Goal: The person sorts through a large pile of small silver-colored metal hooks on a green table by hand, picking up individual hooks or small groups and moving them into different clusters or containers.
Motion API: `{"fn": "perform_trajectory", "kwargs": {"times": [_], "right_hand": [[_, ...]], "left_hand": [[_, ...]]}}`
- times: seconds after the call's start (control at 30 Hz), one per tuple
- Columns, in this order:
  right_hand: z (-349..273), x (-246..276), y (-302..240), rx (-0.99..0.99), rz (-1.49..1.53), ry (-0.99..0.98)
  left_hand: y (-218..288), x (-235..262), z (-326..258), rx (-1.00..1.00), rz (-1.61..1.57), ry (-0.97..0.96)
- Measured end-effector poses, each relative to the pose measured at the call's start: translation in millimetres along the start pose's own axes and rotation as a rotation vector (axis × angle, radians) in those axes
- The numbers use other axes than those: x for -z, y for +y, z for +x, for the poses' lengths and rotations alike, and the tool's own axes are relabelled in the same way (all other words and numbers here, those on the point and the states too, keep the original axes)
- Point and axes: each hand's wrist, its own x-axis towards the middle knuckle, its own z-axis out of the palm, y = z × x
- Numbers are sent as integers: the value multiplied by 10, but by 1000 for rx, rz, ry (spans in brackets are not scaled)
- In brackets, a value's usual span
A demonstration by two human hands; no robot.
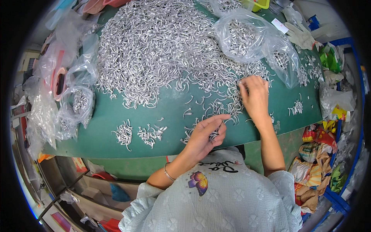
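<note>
- Head view, item 1: I log a large heap of small curved silver metal hooks (154, 46) covering the far half of the green table (162, 116), thinning to loose strays at its near edge, within reach of both hands.
- Item 2: left hand (203, 135), fingers curled, cupping a small bunch of hooks against the palm, near the table's front edge; the cupping looks meant to keep a gathered count together.
- Item 3: right hand (255, 96), palm down, fingertips pinched narrow on strays at the heap's fringe.
- Item 4: 2 small sorted clusters (123, 133) and (151, 133), set apart from the heap, to the left of the left hand.
- Item 5: clear bags part-filled with hooks (247, 36), right rear; more bags (77, 104) at left.
- Hidden: the cupped bunch is mostly covered by fingers; I cannot tell its number. Rim items are bent and blurred.
</note>
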Motion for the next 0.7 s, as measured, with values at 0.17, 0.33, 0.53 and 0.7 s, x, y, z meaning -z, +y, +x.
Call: {"fn": "perform_trajectory", "kwargs": {"times": [0.17,0.33,0.53,0.7], "right_hand": [[94,32,-129,-29,31,-66],[148,-387,-455,27,-9,-74],[-131,-278,-542,113,159,-263],[176,-206,-584,61,234,-185]], "left_hand": [[12,28,-16,18,-2,-11],[7,42,-55,6,-14,-3],[71,113,-131,-42,-23,2],[91,147,-166,-54,-26,11]]}}
